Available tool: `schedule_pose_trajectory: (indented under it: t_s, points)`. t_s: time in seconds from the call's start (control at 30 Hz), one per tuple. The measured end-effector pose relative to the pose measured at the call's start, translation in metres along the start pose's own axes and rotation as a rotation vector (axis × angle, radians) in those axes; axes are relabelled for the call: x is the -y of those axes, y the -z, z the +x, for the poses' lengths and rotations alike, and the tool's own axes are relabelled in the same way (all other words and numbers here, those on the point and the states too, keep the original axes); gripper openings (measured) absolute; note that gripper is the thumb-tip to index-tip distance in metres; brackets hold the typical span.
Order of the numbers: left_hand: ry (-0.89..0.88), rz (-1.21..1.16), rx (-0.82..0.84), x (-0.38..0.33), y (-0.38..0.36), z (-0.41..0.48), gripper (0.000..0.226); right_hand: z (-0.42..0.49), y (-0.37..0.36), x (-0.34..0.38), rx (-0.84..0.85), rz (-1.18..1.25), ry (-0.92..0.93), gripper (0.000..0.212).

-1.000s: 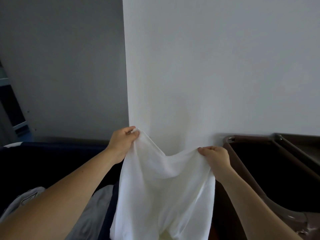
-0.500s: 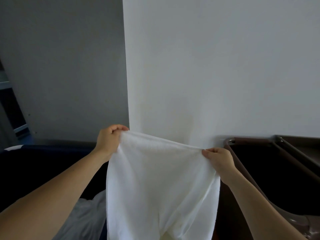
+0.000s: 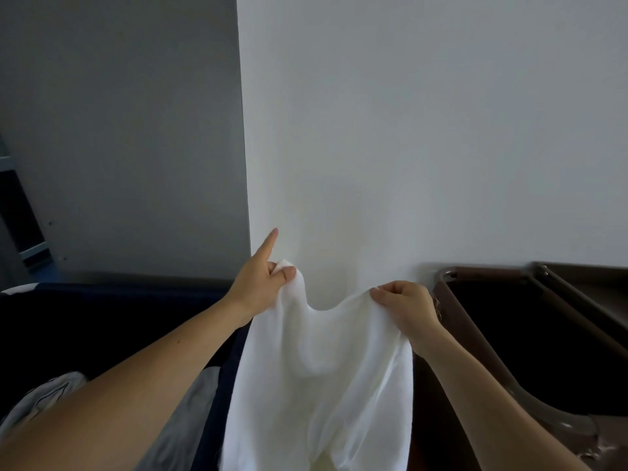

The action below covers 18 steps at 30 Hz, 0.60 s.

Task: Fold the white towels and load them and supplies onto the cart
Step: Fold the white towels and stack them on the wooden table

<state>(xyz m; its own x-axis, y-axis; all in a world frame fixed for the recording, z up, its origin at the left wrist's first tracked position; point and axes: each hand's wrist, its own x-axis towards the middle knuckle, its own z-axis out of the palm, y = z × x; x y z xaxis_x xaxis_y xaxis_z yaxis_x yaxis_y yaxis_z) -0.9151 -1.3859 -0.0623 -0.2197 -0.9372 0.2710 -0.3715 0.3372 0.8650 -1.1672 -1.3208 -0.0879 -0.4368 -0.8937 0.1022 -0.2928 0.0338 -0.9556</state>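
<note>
Left hand (image 3: 260,283) and right hand (image 3: 406,305) each pinched top edge of white towel (image 3: 319,375); towel hung unfolded before wall (image 3: 407,130), edge sagging between hands; brown bin (image 3: 530,334) beside towel; folding barely begun, loading undone.

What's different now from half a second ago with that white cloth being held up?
The hands came closer together, so the white towel's top edge, pulled nearly straight a moment ago, now sags between them. The left hand shifted right and its index finger now sticks out, pointing up. The right hand edged left. Both hands still pinch the top corners; the brown bin and wall are unchanged.
</note>
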Motion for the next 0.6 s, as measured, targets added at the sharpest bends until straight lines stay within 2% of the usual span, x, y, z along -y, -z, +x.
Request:
schedule_pose_trajectory:
  t_s: [0.03, 0.1, 0.17, 0.23, 0.37, 0.5, 0.6]
  points:
    - [0.054, -0.007, 0.015, -0.001, -0.002, 0.001, 0.074, -0.001, -0.001, 0.001, 0.008, -0.005, 0.006, 0.014]
    - [0.103, -0.038, 0.023, -0.003, -0.009, 0.000, 0.063, -0.002, -0.002, 0.004, 0.009, -0.006, 0.020, 0.014]
    - [-0.018, 0.031, 0.036, -0.007, -0.020, -0.004, 0.045, -0.003, -0.006, 0.007, 0.015, -0.008, 0.035, 0.015]
    - [-0.166, 0.156, 0.035, -0.012, -0.034, -0.008, 0.037, -0.004, -0.011, 0.012, 0.043, -0.023, 0.061, 0.016]
    - [-0.222, 0.319, 0.037, -0.016, -0.053, -0.015, 0.034, -0.009, -0.020, 0.023, 0.100, -0.078, 0.139, 0.016]
    - [-0.238, 0.250, 0.186, -0.015, -0.060, -0.019, 0.025, -0.011, -0.020, 0.025, 0.134, -0.102, 0.167, 0.015]
    - [-0.240, 0.269, 0.335, -0.014, -0.059, -0.022, 0.034, -0.013, -0.019, 0.023, 0.198, -0.091, 0.184, 0.016]
